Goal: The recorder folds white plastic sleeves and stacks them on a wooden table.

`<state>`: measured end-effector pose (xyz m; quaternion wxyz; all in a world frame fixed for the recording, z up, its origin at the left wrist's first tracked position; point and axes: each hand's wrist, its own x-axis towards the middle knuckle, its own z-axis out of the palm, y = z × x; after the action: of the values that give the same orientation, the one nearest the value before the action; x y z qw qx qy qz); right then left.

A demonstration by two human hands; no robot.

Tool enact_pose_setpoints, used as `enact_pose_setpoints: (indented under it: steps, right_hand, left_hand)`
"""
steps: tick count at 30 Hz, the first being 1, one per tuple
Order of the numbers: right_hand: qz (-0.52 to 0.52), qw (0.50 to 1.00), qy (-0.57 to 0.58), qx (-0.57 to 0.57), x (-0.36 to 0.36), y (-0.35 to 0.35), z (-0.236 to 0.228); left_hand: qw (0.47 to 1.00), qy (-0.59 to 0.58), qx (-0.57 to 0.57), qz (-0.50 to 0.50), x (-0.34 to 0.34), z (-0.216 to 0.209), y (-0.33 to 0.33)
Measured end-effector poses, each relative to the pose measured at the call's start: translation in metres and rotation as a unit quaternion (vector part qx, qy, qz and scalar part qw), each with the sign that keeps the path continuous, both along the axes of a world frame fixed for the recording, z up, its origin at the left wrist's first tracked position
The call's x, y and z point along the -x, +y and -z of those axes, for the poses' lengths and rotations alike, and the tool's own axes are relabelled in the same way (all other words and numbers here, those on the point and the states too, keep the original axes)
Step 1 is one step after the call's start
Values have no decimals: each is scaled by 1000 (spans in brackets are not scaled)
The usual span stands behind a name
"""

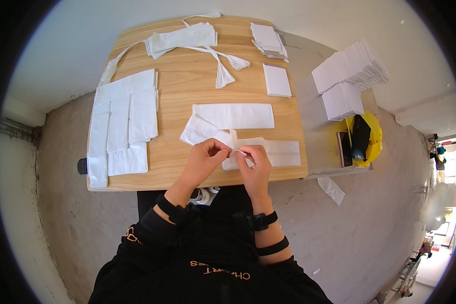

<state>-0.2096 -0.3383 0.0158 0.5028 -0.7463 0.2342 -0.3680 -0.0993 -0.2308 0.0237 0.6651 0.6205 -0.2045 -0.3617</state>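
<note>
Close together near the table's front edge, both my hands pinch a thin white strip [233,137]. My left hand [205,158] has thumb and forefinger pressed together at the strip's left side. My right hand [255,164] grips it from the right, fingers bent. The strip stands up from a flat, folded white plastic sheet [283,153] lying under my hands; whether it loops right round is hidden. Just beyond, another white plastic sheet [243,116] lies folded at an angle.
Stacked white plastic sheets [121,119] cover the table's left. More sheets [182,38] and loose strips [223,71] lie at the back. White boxes [277,81] sit back right. On the grey side surface stand box stacks [347,71], a phone [344,148] and a yellow bag [374,137].
</note>
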Motion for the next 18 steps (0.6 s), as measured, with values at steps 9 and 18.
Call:
enact_pose_setpoints:
  steps: [9,18]
  right_hand:
    - [-21,999,17,19,3,1,-3]
    - [-13,1000,0,-18,5,-2,4]
  left_hand:
    - [994,-73,-79,12,2,-4,0]
    - [999,-23,-34,18,-3,5,3]
